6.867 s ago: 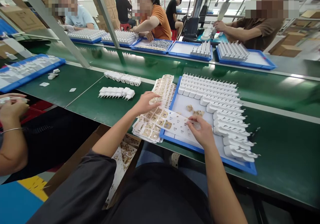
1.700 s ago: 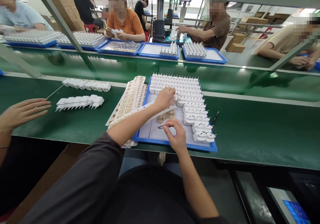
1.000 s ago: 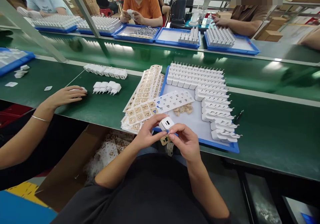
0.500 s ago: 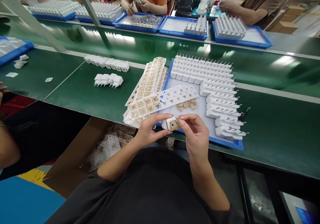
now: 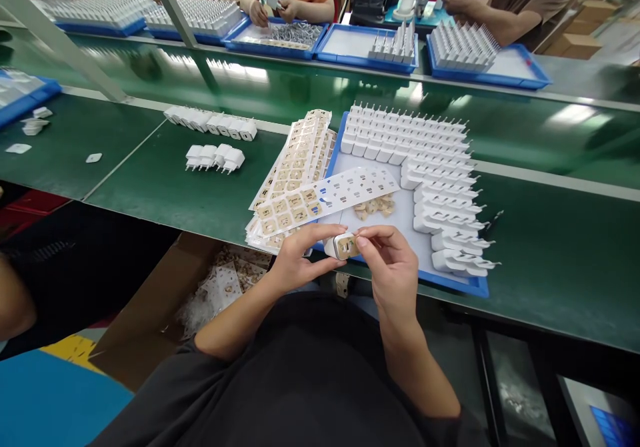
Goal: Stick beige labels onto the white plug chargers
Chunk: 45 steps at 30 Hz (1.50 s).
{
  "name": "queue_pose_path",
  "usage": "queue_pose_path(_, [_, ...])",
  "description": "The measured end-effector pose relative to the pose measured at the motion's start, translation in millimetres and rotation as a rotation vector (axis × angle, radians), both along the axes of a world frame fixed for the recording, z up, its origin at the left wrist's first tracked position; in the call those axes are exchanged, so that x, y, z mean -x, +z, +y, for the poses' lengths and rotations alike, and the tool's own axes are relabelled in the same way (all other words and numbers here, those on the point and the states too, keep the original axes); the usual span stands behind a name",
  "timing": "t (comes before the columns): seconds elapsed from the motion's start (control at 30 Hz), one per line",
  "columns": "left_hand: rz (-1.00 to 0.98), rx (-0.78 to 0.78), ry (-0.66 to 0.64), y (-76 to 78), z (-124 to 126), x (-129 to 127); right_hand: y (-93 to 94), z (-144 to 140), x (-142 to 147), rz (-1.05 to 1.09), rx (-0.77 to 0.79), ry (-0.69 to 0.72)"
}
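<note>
A white plug-in charger (image 5: pixel 331 247) is held between the thumb and fingers of my left hand (image 5: pixel 300 255), its end face turned toward me. Over that face lies a tan sticker (image 5: pixel 346 247) with a cut-out. My right hand (image 5: pixel 387 254) pinches the sticker's right edge between thumb and fingertips. Just beyond my hands, a partly used sticker sheet (image 5: pixel 300 210) reaches over the edge of a blue-rimmed tray (image 5: pixel 450 284). Loose tan pieces (image 5: pixel 375 207) lie in the tray, beside rows of white chargers (image 5: pixel 440 207) with their pins up.
Stacked sticker sheets (image 5: pixel 295 157) lie left of the tray. Further left stand two groups of chargers (image 5: pixel 215 157) on the green bench (image 5: pixel 150 187). Below the bench edge is a cardboard box (image 5: pixel 135 307) with scraps. Co-workers sit across, behind more trays (image 5: pixel 367 37).
My hands stay in almost the same place, with the tan sticker shifted slightly on the charger's face. Across the bench, the co-worker at right has raised their hands.
</note>
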<state>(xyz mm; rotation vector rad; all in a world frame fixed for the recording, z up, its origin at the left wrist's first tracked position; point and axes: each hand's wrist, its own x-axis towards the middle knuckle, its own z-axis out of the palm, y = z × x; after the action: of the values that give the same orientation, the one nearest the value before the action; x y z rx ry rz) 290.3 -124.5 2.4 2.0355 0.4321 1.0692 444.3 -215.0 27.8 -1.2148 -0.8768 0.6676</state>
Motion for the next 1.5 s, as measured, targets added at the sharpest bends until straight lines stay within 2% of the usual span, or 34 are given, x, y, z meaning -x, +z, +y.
queue_pose_path(0.43, [-0.025,-0.043,0.006,4.8,-3,-2,1.6,0,9,-0.213,-0.01,-0.111])
queue_pose_path(0.6, [-0.063,-0.063,0.02,2.9,-6,-2,5.5,0,10,-0.534,-0.051,-0.231])
queue_pose_path(0.67, [-0.1,-0.077,0.033,1.3,-8,-3,5.3,1,7,-0.581,-0.054,-0.277])
queue_pose_path(0.73, [-0.144,-0.093,0.055,-0.3,-10,-4,2.8,3,3,-0.447,-0.021,-0.24])
queue_pose_path(0.87, [-0.179,-0.172,0.114,-1.7,-12,-8,-4.5,6,2,-0.01,-0.014,0.093])
queue_pose_path(0.93, [-0.171,-0.233,0.146,-1.6,-12,-10,-6.6,6,6,0.098,-0.045,0.183])
queue_pose_path(1.07, [-0.154,-0.356,0.19,-2.1,-11,-12,-7.0,7,14,0.22,-0.062,0.176])
queue_pose_path(1.27, [-0.176,-0.466,0.17,-5.3,-7,-11,-6.4,6,20,0.371,-0.076,0.185])
queue_pose_path(1.4, [-0.178,-0.452,0.149,-5.5,-6,-10,-8.9,7,19,0.398,-0.093,0.175])
queue_pose_path(1.5, [-0.173,-0.405,0.13,-3.2,-7,-9,-10.4,5,10,0.333,-0.076,0.227])
